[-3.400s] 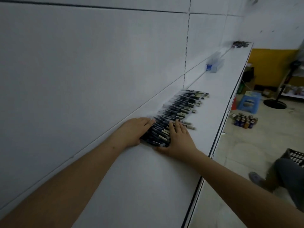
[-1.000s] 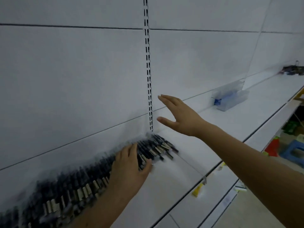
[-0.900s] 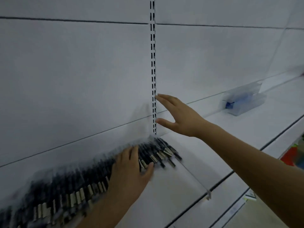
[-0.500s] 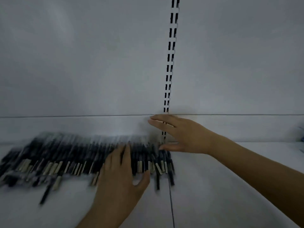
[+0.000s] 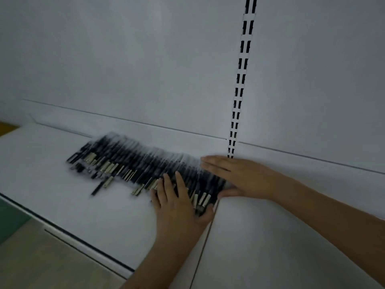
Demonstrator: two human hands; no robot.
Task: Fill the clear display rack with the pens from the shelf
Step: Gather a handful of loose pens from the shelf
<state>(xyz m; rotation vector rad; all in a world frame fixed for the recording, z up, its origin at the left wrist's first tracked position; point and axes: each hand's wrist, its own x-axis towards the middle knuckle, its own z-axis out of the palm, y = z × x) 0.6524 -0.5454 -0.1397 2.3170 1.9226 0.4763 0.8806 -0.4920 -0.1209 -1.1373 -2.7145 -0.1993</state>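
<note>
A long row of several black pens (image 5: 133, 163) with pale clips lies side by side on the white shelf (image 5: 62, 201), against the back wall. My left hand (image 5: 179, 205) rests flat on the row's right end, fingers straight on the pens. My right hand (image 5: 235, 176) lies flat with straight fingers against the right end of the row, its fingertips toward the wall. The clear display rack is out of view.
A slotted metal upright (image 5: 239, 80) runs up the white back panel just behind my right hand. A seam (image 5: 206, 236) between shelf boards runs forward under the hands. The shelf's front edge (image 5: 68, 234) drops to a tan floor at lower left.
My right hand came down from the air and now lies against the right end of the pen row. My view has turned left, so the rack left the frame. The left hand stays on the pens.
</note>
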